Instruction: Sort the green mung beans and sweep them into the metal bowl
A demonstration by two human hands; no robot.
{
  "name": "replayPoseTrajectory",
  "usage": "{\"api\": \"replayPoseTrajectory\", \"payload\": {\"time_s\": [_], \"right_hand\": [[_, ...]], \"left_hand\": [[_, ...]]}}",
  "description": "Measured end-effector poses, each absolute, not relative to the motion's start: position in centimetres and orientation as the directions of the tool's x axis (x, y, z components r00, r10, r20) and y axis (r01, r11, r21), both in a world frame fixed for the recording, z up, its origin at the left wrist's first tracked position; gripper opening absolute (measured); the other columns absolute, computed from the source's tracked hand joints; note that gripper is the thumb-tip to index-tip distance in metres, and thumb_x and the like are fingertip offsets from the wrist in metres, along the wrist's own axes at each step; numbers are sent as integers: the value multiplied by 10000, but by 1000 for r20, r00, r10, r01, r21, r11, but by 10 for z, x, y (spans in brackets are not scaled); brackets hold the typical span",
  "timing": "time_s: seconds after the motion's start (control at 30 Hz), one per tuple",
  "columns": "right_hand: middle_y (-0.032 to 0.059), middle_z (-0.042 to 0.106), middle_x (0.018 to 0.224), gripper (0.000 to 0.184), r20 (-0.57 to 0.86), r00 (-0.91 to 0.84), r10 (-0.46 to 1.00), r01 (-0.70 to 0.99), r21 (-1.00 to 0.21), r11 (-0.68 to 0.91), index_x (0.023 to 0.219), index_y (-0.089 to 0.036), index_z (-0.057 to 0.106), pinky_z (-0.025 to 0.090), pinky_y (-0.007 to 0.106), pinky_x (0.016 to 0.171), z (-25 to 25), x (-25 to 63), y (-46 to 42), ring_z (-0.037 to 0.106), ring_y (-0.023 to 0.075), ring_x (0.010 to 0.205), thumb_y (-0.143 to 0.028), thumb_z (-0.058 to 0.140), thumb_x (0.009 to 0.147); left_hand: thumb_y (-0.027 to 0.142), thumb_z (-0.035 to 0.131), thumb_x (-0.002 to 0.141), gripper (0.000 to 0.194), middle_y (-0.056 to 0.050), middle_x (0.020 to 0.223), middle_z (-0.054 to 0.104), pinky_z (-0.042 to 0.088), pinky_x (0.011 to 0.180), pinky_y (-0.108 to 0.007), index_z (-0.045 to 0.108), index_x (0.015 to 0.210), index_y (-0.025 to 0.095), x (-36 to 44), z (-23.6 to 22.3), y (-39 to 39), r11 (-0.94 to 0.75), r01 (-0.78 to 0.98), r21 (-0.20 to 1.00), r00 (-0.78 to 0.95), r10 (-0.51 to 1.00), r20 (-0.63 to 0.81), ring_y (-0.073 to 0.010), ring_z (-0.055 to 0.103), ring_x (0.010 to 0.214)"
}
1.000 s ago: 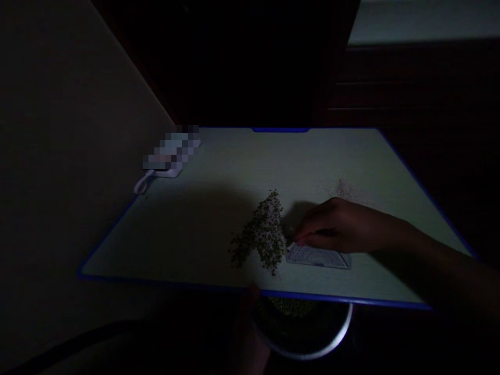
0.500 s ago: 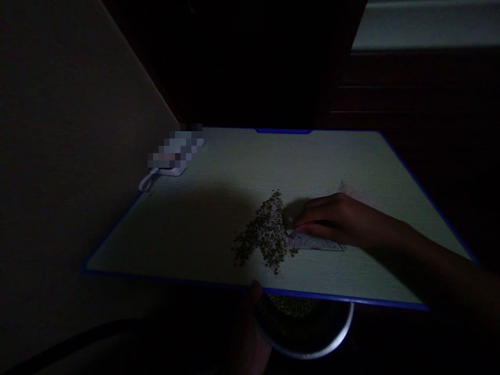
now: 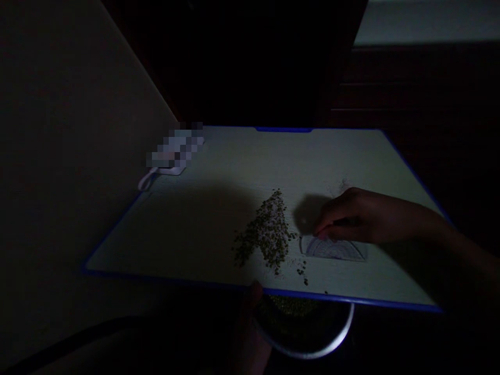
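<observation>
My right hand (image 3: 347,216) pinches a clear, semicircular protractor (image 3: 334,249), which lies low against a pale board (image 3: 312,156) with a blue rim. Just left of the protractor, a small gap away, is a pile of small green beans (image 3: 271,229) mixed with whitish grains. A few loose beans (image 3: 302,271) lie between the pile and the board's near edge. Below that edge, my left hand (image 3: 252,333) grips the left side of a metal bowl (image 3: 339,338), its thumb up by the blue rim. Green beans (image 3: 292,304) show inside the bowl; its far part is hidden under the board.
A phone-like white object (image 3: 172,170) with a strap, partly pixelated, lies at the board's far left corner. A wall (image 3: 78,130) rises along the left side. Dark furniture (image 3: 410,94) stands beyond and to the right. The room is dim.
My right hand has moved right with the protractor, away from the pile, and more of the protractor shows. A few beans now lie apart near the front edge. My left hand and the bowl stay put.
</observation>
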State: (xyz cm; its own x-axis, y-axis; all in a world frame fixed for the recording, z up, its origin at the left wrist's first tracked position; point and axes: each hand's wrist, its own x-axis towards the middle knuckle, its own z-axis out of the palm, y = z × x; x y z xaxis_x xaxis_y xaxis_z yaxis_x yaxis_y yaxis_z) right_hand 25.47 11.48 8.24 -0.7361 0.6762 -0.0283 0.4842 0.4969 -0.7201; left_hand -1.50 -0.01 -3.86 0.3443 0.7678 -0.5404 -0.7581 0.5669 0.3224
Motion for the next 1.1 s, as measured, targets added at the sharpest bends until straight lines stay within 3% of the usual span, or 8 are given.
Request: {"api": "replayPoseTrajectory", "payload": {"time_s": [0.13, 0.3, 0.53, 0.83, 0.97, 1.1], "right_hand": [[40, 840, 925, 209, -45, -730, 682, 499, -717, 487, 1061, -185, 823, 517, 221, 646, 85, 251, 111, 766, 125, 740, -285, 647, 1011], [52, 842, 949, 205, -39, -764, 644, 466, -724, 508, 1068, -176, 818, 540, 217, 671, 85, 244, 108, 781, 128, 773, -253, 637, 1013], [29, 843, 943, 205, -22, -724, 690, 525, -666, 529, 1065, -185, 813, 536, 217, 670, 84, 254, 112, 774, 121, 759, -265, 631, 1011], [72, 840, 982, 225, -7, -756, 655, 483, -682, 549, 1074, -159, 809, 544, 236, 700, 79, 241, 110, 781, 140, 798, -250, 608, 1026], [74, 838, 972, 218, -12, -787, 616, 436, -718, 543, 1071, -153, 810, 552, 231, 724, 78, 239, 109, 784, 140, 815, -258, 624, 1023], [78, 835, 955, 213, -32, -777, 628, 449, -728, 518, 1065, -140, 813, 546, 216, 702, 82, 242, 108, 783, 135, 800, -241, 634, 1010]], "left_hand": [[435, 874, 791, 155, 39, 1007, 879, 395, 1229, -374, 886, 894, 319, -16, -38, -1, 574, -751, 325, 354, 767, -535, -261, 818, 1027], [435, 828, 836, 123, 39, 1010, 880, 311, 1269, -352, 882, 858, 327, -15, -40, -3, 577, -745, 334, 309, 742, -595, -255, 765, 1188], [452, 810, 844, 169, -12, 1114, 871, 292, 1288, -432, 881, 891, 307, -18, -45, -3, 593, -726, 348, 295, 726, -621, -296, 619, 1403], [459, 838, 799, 223, -31, 1125, 866, 337, 1259, -415, 884, 924, 281, -17, -45, -3, 577, -721, 383, 208, 708, -675, -296, 760, 1195], [472, 848, 764, 242, -47, 1081, 874, 367, 1250, -464, 876, 882, 263, -15, -43, -4, 584, -715, 386, 187, 691, -699, -336, 726, 1256], [460, 766, 850, 229, -43, 1121, 868, 379, 1246, -479, 866, 942, 276, -14, -40, -3, 582, -697, 420, 140, 684, -716, -322, 653, 1364]]}}
